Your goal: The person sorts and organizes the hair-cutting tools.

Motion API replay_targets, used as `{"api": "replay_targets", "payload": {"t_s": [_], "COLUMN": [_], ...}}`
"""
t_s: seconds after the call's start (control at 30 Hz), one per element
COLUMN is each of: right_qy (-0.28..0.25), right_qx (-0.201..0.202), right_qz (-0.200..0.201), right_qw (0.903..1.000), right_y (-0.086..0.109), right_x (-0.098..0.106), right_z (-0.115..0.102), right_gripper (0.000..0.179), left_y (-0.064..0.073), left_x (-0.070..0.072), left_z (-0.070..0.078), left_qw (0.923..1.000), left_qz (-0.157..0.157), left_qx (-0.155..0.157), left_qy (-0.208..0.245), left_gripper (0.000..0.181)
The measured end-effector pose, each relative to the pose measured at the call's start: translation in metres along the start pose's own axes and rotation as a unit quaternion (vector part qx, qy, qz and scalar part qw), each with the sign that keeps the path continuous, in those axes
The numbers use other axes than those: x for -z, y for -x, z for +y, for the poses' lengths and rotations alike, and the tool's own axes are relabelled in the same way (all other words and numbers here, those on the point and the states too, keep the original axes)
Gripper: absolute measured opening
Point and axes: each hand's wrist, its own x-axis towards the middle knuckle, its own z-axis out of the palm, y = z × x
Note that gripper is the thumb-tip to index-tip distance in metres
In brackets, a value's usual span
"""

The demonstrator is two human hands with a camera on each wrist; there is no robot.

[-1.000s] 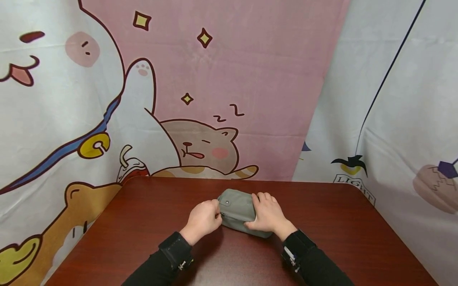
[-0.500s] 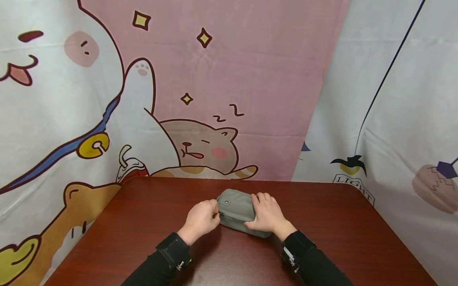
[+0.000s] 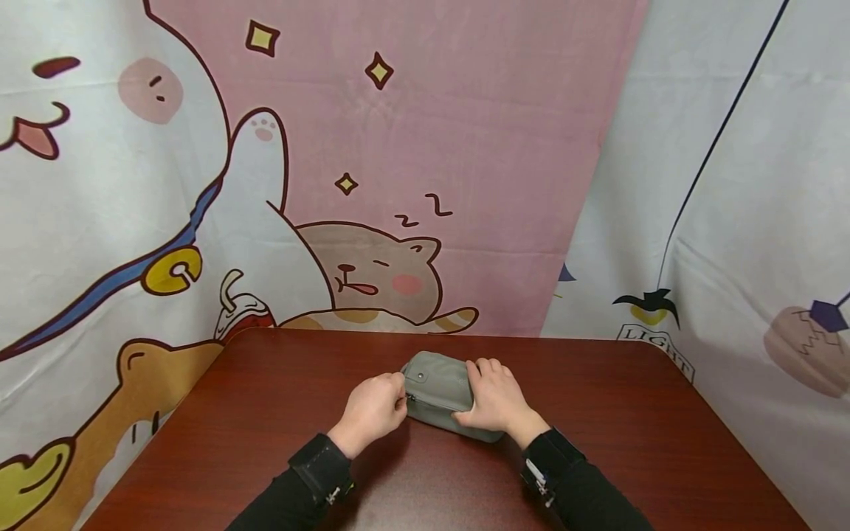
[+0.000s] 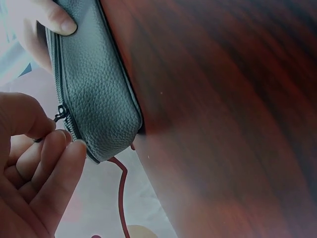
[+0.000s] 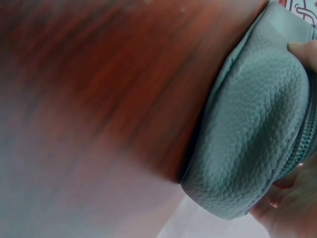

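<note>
A grey-green pebbled pouch [image 3: 438, 380] with a zipper and a snap button lies on the table, towards its far edge. At the pouch's left end, my left hand [image 3: 372, 409] pinches the zipper pull [image 4: 60, 113] between thumb and finger; its tip is hidden by them. The dark zipper [image 4: 58, 64] looks closed along the stretch seen in the left wrist view. My right hand [image 3: 498, 398] grips the right part of the pouch, thumb on the near side and fingers over the top. In the right wrist view the pouch's rounded end [image 5: 247, 119] shows a dent.
The dark red-brown wooden table [image 3: 265, 413] has rounded far corners. Directly behind its far edge hangs a cloth printed with cartoon animals [image 3: 392, 273]. A white printed cloth [image 3: 730, 221] hangs on the right.
My left hand is a touch further left than a second ago. The right hand keeps its place on the pouch.
</note>
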Motion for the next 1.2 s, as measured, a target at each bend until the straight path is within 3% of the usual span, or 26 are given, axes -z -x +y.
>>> {"api": "replay_targets", "payload": {"t_s": [0.13,0.37,0.67,0.93,1.2], "right_qy": [-0.004,0.001,0.000,0.002,0.001], "right_qx": [0.002,0.008,0.019,0.016,0.018], "right_qz": [0.000,-0.005,-0.007,-0.008,0.002], "right_qw": [1.0000,0.9999,0.9998,0.9998,0.9998], "right_y": [0.0004,0.0007,0.0013,0.0014,0.0005], "right_x": [0.0003,0.0007,0.0024,0.0000,0.0020], "right_z": [-0.0001,-0.0004,-0.0028,-0.0015,-0.0012], "right_gripper": [0.092,0.091,0.086,0.086,0.084], "left_y": [0.0003,0.0011,0.0036,0.0046,0.0037], "left_x": [-0.0011,-0.0034,-0.0043,-0.0070,-0.0070], "left_z": [-0.0004,-0.0038,-0.0041,-0.0014,0.0023], "left_qw": [0.9999,0.9990,0.9958,0.9983,0.9985], "left_qz": [0.007,-0.012,-0.019,-0.014,0.015], "left_qx": [-0.009,0.024,0.044,0.036,0.047], "left_qy": [-0.001,0.035,0.078,0.044,0.024], "left_gripper": [0.035,0.031,0.028,0.030,0.035]}}
